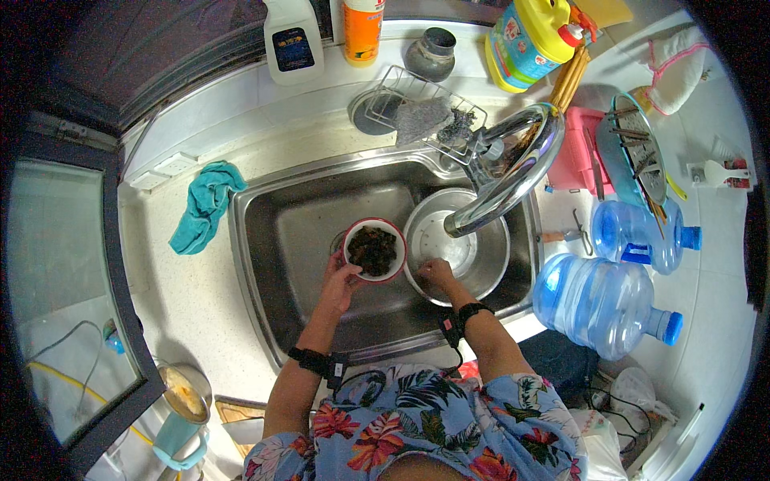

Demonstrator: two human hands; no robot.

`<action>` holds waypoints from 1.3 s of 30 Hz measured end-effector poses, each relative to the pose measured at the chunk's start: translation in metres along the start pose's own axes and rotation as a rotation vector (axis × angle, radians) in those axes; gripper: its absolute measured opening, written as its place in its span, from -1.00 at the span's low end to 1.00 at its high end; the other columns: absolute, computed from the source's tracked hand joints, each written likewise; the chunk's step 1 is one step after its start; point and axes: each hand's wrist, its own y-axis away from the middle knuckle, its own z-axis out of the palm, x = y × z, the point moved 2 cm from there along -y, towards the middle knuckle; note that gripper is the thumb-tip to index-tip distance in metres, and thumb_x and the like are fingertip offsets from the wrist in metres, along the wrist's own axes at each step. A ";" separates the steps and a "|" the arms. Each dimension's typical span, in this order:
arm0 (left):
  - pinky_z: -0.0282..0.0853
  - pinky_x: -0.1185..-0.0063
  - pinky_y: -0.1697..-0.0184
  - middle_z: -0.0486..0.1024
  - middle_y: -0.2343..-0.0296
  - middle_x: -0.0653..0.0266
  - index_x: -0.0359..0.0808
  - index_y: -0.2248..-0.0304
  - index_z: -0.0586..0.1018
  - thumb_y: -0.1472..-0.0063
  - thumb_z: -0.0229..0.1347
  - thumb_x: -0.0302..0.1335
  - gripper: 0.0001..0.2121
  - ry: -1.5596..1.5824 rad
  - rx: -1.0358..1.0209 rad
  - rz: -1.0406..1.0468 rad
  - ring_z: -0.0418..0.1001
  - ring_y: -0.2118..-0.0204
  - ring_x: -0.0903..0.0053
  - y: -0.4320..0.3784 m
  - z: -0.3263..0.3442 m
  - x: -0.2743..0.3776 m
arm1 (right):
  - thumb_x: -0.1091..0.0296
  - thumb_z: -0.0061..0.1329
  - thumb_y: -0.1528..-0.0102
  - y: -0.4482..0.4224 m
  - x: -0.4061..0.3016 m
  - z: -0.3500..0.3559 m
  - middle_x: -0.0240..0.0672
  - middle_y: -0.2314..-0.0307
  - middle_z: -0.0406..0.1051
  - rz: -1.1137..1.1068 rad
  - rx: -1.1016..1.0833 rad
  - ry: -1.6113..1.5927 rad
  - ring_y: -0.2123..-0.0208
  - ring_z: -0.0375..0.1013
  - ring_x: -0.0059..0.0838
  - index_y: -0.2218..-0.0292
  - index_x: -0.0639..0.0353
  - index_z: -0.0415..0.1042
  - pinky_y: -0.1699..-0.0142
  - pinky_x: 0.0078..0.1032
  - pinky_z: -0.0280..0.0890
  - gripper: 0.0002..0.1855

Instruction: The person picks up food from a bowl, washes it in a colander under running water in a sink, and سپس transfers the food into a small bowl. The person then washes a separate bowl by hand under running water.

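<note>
My left hand (342, 281) grips a white bowl (399, 264) with a red rim by its near-left side, thumb on the rim. Dark, crinkled pieces that look like wood ear fungus (372, 249) fill much of the bowl. It is held over a stainless steel sink (307, 234). To the bowl's right, a round metal basin (494, 270) stands in the sink, with a few small dark specks on its bottom. My right hand (438, 273) is over the basin's near-left part, fingers curled downward; whether they hold anything is hidden.
A chrome faucet (511, 198) arches over the basin. Behind the sink are a wire rack (385, 99) with a grey scrubbing cloth (423, 117) and several bottles. Two large water bottles (595, 303) lie at right. A teal cloth (207, 207) lies left, near an open window sash (114, 252).
</note>
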 end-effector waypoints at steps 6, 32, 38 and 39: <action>0.36 0.41 0.17 0.27 0.14 0.25 -0.18 0.05 0.22 0.09 0.07 -0.57 -0.46 0.010 -0.026 0.019 0.31 0.12 0.38 -0.001 0.000 0.000 | 0.43 0.07 0.12 -0.001 -0.009 -0.027 -0.31 0.57 0.46 0.168 -0.289 -0.568 0.54 0.43 -0.53 0.41 0.28 0.51 0.38 -0.59 0.37 -0.83; 0.36 0.30 0.10 0.31 0.20 0.11 -0.29 0.02 0.14 0.07 0.07 -0.58 -0.43 -0.022 -0.328 0.124 0.37 0.14 0.28 0.046 0.092 0.053 | 0.47 0.10 0.11 0.080 -0.087 -0.269 -0.21 0.27 0.27 -0.341 1.263 -0.727 0.42 0.35 -0.45 0.15 0.26 0.32 0.32 -0.57 0.33 -0.57; 0.37 0.29 0.10 0.31 0.19 0.13 -0.27 0.03 0.16 0.02 0.03 -0.59 -0.48 0.002 -0.400 0.151 0.36 0.15 0.29 0.066 0.114 0.091 | 0.43 0.10 0.11 0.048 -0.083 -0.293 -0.23 0.47 0.36 -0.291 1.016 -0.507 0.51 0.37 -0.43 0.33 0.21 0.42 0.36 -0.54 0.28 -0.76; 0.38 0.30 0.10 0.31 0.19 0.13 -0.26 0.04 0.16 0.01 0.03 -0.59 -0.50 0.029 -0.418 0.147 0.36 0.15 0.29 0.069 0.118 0.092 | 0.43 0.10 0.11 0.051 -0.082 -0.293 -0.23 0.48 0.36 -0.288 1.039 -0.455 0.51 0.37 -0.42 0.36 0.21 0.43 0.35 -0.53 0.28 -0.78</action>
